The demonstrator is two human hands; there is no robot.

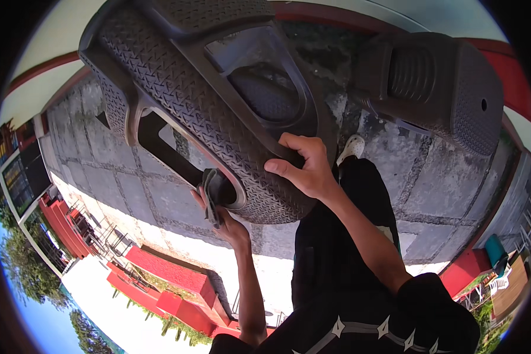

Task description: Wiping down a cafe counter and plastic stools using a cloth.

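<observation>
Before me a dark brown plastic armchair [172,84] with a woven wicker-like texture leans at a slant. It has rounded openings in its frame. My right hand [307,166] grips a smooth-edged bar of it, the thumb lying on the textured face. At the lower end of the long side opening, my left hand [223,225] holds a dark grey cloth [210,194]. The cloth lies against the rim of that opening, and the fingers behind it are partly hidden.
A similar brown plastic chair [429,88] stands at the right by the red-and-white wall. My foot in a white clog [353,147] rests on grey paving [155,194]. Red planters [172,274] stand at lower left, and a wooden table [509,283] is at far right.
</observation>
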